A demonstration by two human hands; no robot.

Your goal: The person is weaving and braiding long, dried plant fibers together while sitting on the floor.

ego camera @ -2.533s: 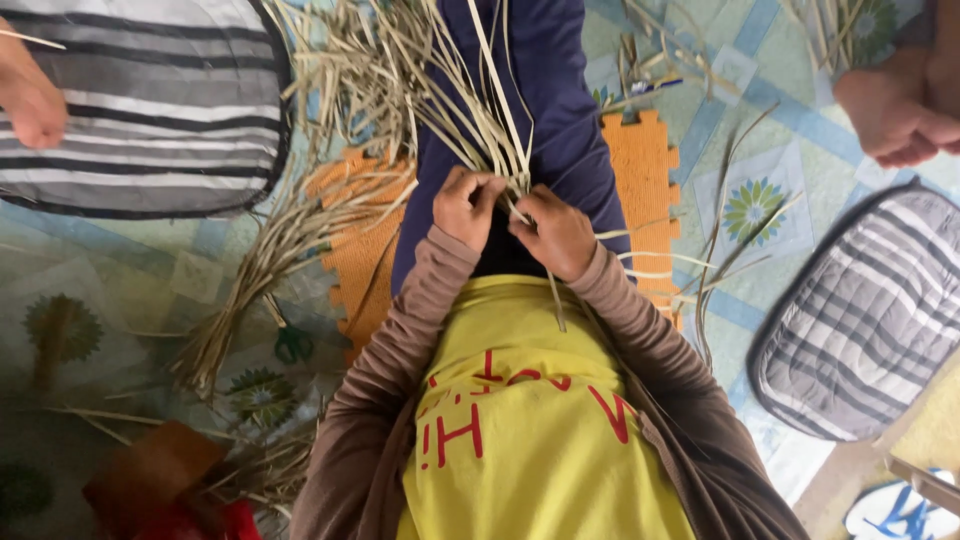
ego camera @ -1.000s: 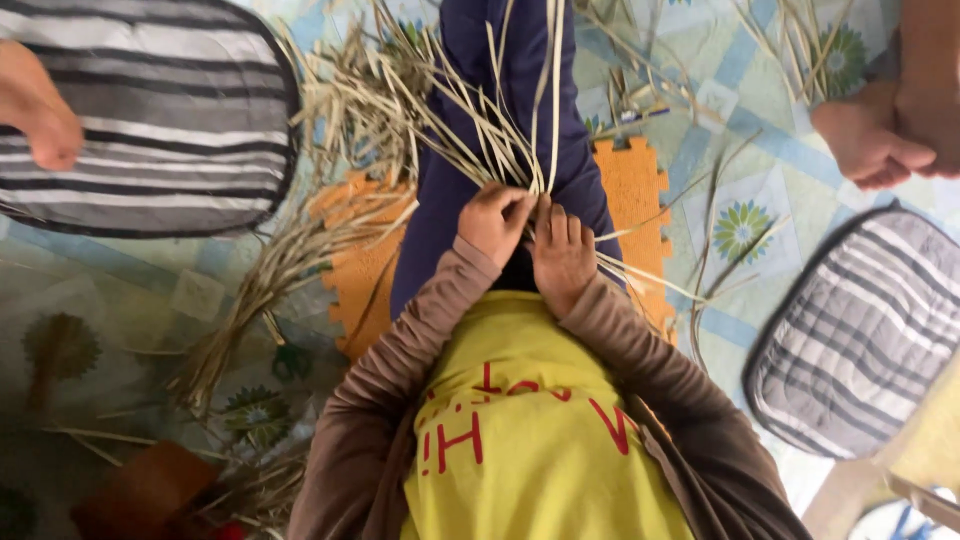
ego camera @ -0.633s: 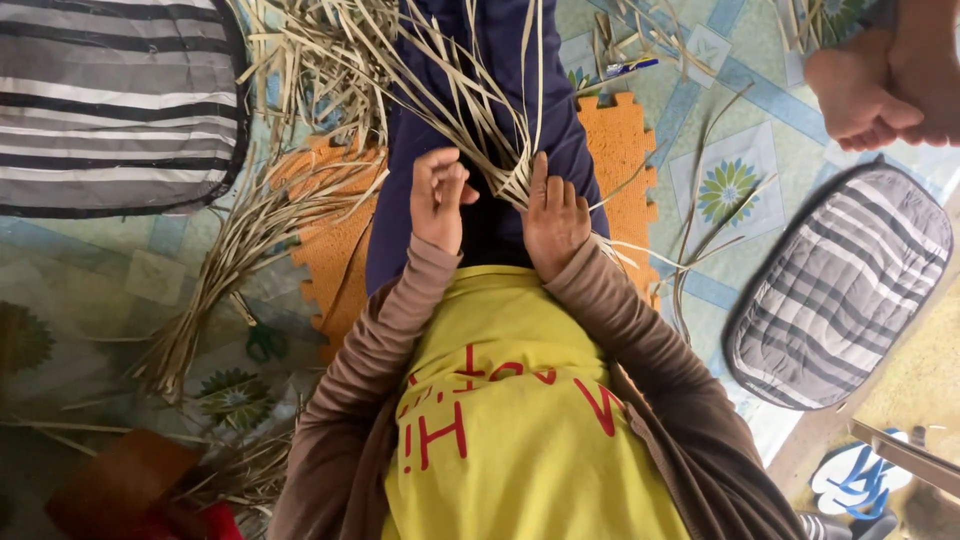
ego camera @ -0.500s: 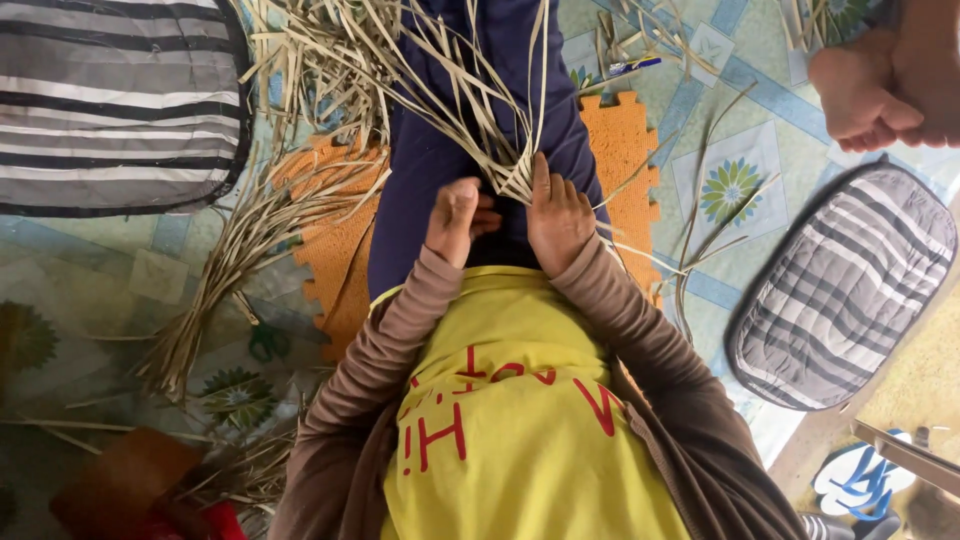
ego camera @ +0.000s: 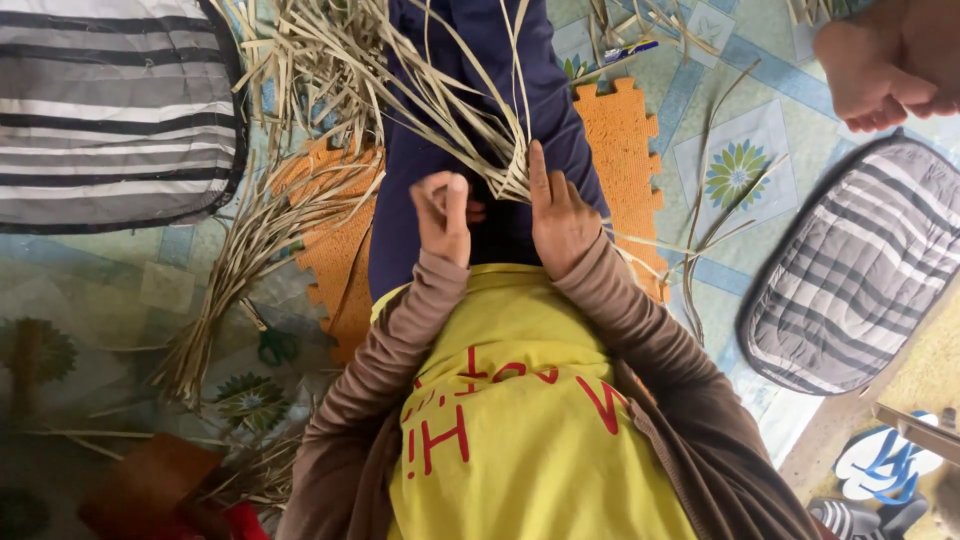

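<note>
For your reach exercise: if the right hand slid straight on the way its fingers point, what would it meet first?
Probably the strips: the right hand points up the lap, index tip already at their gathered ends, though depth is unclear.

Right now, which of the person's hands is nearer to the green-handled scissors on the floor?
Left. The left hand is curled over the lap, on the side of the scissors, which lie apart from it, lower on the floor. The right hand presses the woven strips, farther away.

patterned floor mat, orange foam tile, striped cushions
</note>
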